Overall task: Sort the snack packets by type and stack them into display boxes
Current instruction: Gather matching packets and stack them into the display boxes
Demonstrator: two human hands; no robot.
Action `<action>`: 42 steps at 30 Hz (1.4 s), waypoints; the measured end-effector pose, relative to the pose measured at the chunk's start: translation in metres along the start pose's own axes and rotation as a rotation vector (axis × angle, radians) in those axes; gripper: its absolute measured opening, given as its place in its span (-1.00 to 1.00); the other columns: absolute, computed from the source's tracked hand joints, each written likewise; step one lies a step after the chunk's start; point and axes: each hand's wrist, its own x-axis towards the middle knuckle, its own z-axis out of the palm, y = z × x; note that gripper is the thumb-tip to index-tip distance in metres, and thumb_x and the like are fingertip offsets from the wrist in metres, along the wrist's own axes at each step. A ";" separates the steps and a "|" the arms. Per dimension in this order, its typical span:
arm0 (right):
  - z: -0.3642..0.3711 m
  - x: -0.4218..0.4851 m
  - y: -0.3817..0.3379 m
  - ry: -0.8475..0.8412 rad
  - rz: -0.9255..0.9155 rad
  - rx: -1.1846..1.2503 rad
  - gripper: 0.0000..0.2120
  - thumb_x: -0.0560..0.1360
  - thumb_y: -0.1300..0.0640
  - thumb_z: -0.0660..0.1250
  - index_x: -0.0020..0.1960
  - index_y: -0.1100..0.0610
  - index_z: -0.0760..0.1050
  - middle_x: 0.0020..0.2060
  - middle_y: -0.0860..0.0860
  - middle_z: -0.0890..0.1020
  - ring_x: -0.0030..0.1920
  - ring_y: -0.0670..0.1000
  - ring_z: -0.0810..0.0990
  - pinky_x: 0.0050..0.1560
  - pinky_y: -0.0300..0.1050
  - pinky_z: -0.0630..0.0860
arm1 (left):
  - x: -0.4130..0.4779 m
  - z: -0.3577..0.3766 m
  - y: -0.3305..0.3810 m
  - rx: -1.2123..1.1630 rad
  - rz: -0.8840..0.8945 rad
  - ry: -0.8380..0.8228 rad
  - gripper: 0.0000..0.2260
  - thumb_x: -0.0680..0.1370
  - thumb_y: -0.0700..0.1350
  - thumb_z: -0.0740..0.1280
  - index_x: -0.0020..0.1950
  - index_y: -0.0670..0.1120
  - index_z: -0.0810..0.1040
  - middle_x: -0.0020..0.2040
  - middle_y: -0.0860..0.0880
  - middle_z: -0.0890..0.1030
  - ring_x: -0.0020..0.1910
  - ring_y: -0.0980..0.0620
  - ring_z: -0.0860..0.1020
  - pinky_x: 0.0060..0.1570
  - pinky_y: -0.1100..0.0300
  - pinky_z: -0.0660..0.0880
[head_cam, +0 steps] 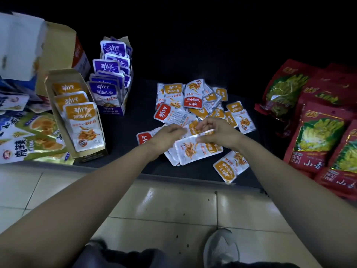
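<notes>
A small stack of orange-label packets [195, 150] is held just above the dark mat [135, 117], at its near edge, approx. centre of view. The stack's left end is covered by the left hand [170, 134], fingers curled down onto it; the grip itself is hidden, so prob. a clasp rather than a pinch. The right end is pinched by the right hand [216, 133], thumb and bent fingers closed on the top packet's edge. Just behind the hands, a loose pile of packets [204, 99] is spread on the mat, orange- and red-label mixed, w/ a red-label packet [167, 113] touching the pile's left side. One orange packet [229, 167] lies apart, near the mat's front edge. To the left, an orange display box [58, 122] is filled w/ upright orange packets, and beside it a purple display box [114, 111] w/ purple ones. Large red bags [318, 136] are stacked at right. Tiled floor [164, 202] and a grey shoe [220, 246] are seen below.
</notes>
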 end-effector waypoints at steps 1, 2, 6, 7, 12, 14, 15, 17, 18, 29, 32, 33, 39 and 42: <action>0.003 0.002 -0.001 0.026 -0.022 -0.006 -0.68 0.35 0.16 0.57 0.02 0.02 0.53 -0.01 -0.01 0.56 0.04 -0.03 0.58 -0.04 -0.15 0.55 | 0.000 0.002 -0.001 0.055 0.026 -0.009 -0.70 0.55 0.05 0.37 0.20 -0.08 0.49 0.01 0.10 0.55 -0.03 0.18 0.52 -0.22 0.42 0.41; 0.005 0.003 -0.002 0.057 -0.039 0.001 -0.66 0.35 0.15 0.57 0.03 0.01 0.50 -0.02 0.01 0.56 0.00 -0.03 0.58 -0.05 -0.14 0.55 | 0.001 0.003 -0.003 0.132 0.058 0.000 -0.65 0.51 0.05 0.42 0.22 -0.07 0.49 0.04 0.09 0.54 0.01 0.14 0.52 -0.18 0.38 0.40; -0.013 -0.002 0.006 0.302 -0.017 -0.010 -0.67 0.48 0.18 0.45 0.17 0.10 0.40 -0.11 0.01 0.51 -0.13 0.01 0.53 -0.15 -0.22 0.47 | 0.010 0.008 -0.010 0.186 0.065 0.110 -0.63 0.52 -0.05 0.43 0.27 -0.12 0.45 0.12 -0.02 0.47 0.09 0.02 0.45 -0.03 0.21 0.35; -0.021 -0.006 0.012 0.357 0.078 -0.118 -0.63 0.50 0.19 0.41 0.24 0.12 0.36 -0.03 0.04 0.52 -0.03 0.07 0.54 -0.12 -0.18 0.46 | 0.012 0.010 -0.010 0.166 0.048 0.129 -0.62 0.52 -0.06 0.43 0.28 -0.13 0.44 0.11 -0.02 0.46 0.09 -0.01 0.47 -0.01 0.19 0.37; -0.030 -0.038 0.045 0.026 0.684 -0.704 0.10 0.34 -0.14 0.54 0.56 0.09 -0.16 0.47 0.20 0.05 0.48 0.26 0.08 0.37 0.12 0.30 | 0.017 0.029 -0.005 0.083 0.030 0.122 -0.65 0.56 -0.13 0.39 0.30 -0.16 0.43 0.12 -0.01 0.50 0.11 -0.01 0.50 0.03 0.17 0.40; -0.025 -0.041 0.053 0.075 0.612 -0.616 0.12 0.29 -0.18 0.56 0.55 0.06 -0.10 0.43 0.19 0.08 0.46 0.26 0.11 0.36 0.11 0.30 | 0.018 0.034 -0.004 0.068 0.031 0.120 -0.68 0.56 -0.13 0.38 0.28 -0.16 0.44 0.12 -0.03 0.53 0.10 -0.03 0.52 0.01 0.17 0.41; -0.023 -0.041 0.056 0.139 0.557 -0.517 0.08 0.28 -0.18 0.56 0.54 0.07 -0.04 0.41 0.18 0.12 0.44 0.24 0.19 0.34 0.08 0.33 | 0.018 0.035 -0.004 0.057 0.029 0.124 -0.69 0.56 -0.13 0.38 0.27 -0.16 0.44 0.12 -0.04 0.54 0.08 -0.03 0.52 -0.01 0.17 0.41; -0.020 -0.039 0.059 0.247 0.476 -0.326 -0.05 0.32 -0.18 0.54 0.48 0.13 0.10 0.37 0.16 0.26 0.36 0.19 0.36 0.26 0.01 0.41 | 0.018 0.035 -0.003 0.032 0.033 0.138 -0.70 0.57 -0.14 0.36 0.28 -0.16 0.42 0.11 -0.03 0.53 0.03 0.01 0.51 -0.04 0.18 0.40; -0.019 -0.037 0.060 0.276 0.455 -0.291 -0.14 0.34 -0.20 0.52 0.42 0.16 0.18 0.31 0.14 0.35 0.30 0.16 0.43 0.19 -0.01 0.45 | 0.018 0.034 -0.003 0.018 0.034 0.154 -0.69 0.58 -0.14 0.35 0.29 -0.16 0.41 0.11 -0.02 0.51 0.02 0.02 0.49 -0.05 0.19 0.39; -0.047 -0.039 0.052 0.514 0.209 0.801 -0.82 0.51 0.27 0.39 -0.23 0.13 0.46 -0.37 0.00 0.67 -0.38 -0.08 0.63 -0.34 -0.19 0.56 | 0.024 0.025 -0.009 -0.230 -0.062 0.370 -0.69 0.55 -0.19 0.36 0.28 -0.20 0.45 0.12 -0.11 0.62 0.08 -0.09 0.61 0.11 -0.01 0.55; -0.033 -0.031 0.037 0.481 0.240 0.982 -0.92 0.51 0.34 0.35 -0.10 0.20 0.56 -0.32 0.03 0.70 -0.30 -0.05 0.68 -0.29 -0.19 0.63 | 0.026 0.032 -0.003 -0.298 -0.081 0.323 -0.77 0.56 -0.22 0.34 0.21 -0.22 0.51 0.07 -0.11 0.64 0.01 -0.07 0.62 -0.03 0.11 0.55; -0.024 -0.028 0.032 0.447 0.260 0.950 -0.93 0.50 0.36 0.36 -0.10 0.22 0.56 -0.33 0.03 0.70 -0.28 -0.03 0.67 -0.26 -0.19 0.64 | 0.025 0.036 -0.002 -0.327 -0.096 0.294 -0.80 0.56 -0.22 0.34 0.17 -0.22 0.53 0.05 -0.11 0.64 -0.02 -0.06 0.63 -0.06 0.13 0.56; 0.019 -0.012 0.004 0.323 0.276 0.624 -0.88 0.49 0.24 0.44 -0.12 0.19 0.49 -0.14 0.12 0.67 -0.18 0.01 0.65 -0.13 -0.10 0.63 | 0.017 0.043 0.005 -0.513 -0.134 0.226 -0.75 0.59 -0.15 0.18 0.19 -0.18 0.54 0.06 -0.14 0.66 0.00 -0.10 0.64 0.00 0.06 0.58; 0.029 -0.006 -0.001 0.255 0.233 0.598 -0.87 0.50 0.21 0.43 -0.08 0.21 0.48 -0.10 0.12 0.68 -0.20 -0.02 0.66 -0.26 -0.20 0.60 | 0.015 0.039 0.007 -0.682 -0.094 0.183 -0.67 0.62 -0.02 0.11 0.13 -0.16 0.59 -0.02 -0.13 0.70 -0.09 -0.08 0.67 -0.16 0.13 0.60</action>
